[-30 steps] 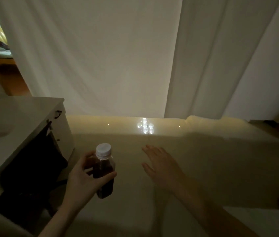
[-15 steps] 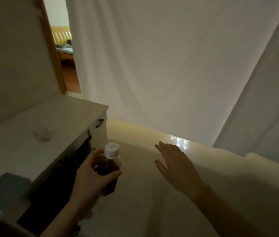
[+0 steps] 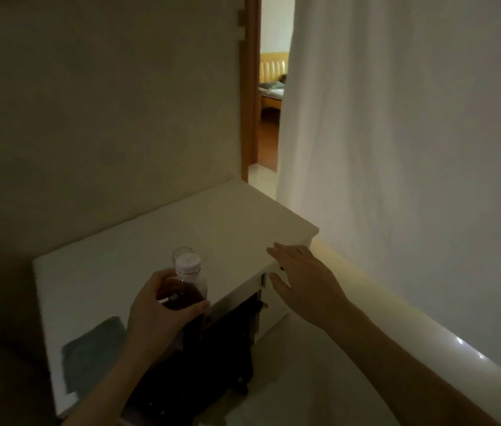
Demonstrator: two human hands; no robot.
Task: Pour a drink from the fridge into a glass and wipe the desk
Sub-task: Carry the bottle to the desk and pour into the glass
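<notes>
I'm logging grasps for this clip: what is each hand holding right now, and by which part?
The left hand grips the capped bottle of dark drink around its body, below the neck. The right hand is open and holds nothing.

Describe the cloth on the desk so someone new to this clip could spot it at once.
Start at the white desk against the wall on the left. On its near end, left of the left hand gripping the capped bottle, lies the cloth. It is flat, dull grey-green and the desk's only dark patch.
</notes>
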